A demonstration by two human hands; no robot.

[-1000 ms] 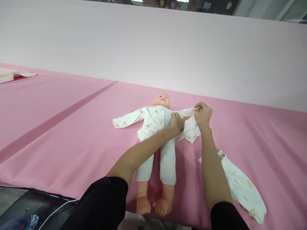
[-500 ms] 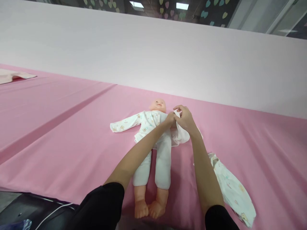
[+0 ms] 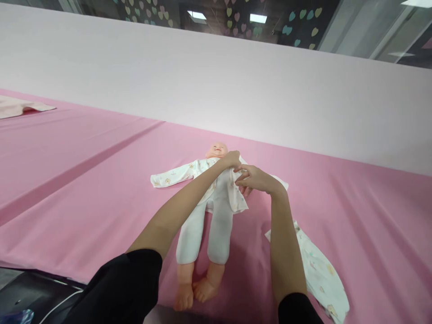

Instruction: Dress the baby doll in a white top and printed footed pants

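Note:
A baby doll (image 3: 221, 225) with a white cloth body and bare feet lies on its back on the pink mat. Its printed white baby shirt (image 3: 175, 176) hangs open at the front, one sleeve spread out to the left. My left hand (image 3: 232, 159) is closed on the shirt near the shoulder on the right, its fingertips partly hidden. Just below it, my right hand (image 3: 258, 179) has curved fingers held apart, beside the front panel and the doll's small hand (image 3: 246, 191). Part of the other sleeve (image 3: 280, 181) shows behind my right wrist.
Printed white baby clothing (image 3: 322, 265) lies to the right of my right forearm. The pink mat (image 3: 84, 189) meets a white wall (image 3: 216, 85) at the back. A pale pink cloth (image 3: 20, 107) is at far left; a black surface with a white cable (image 3: 62, 303) is at lower left.
The shirt's right front panel now hangs down along the doll's body, where it was bunched before. My left hand has moved up toward the shoulder; my right hand has dropped lower.

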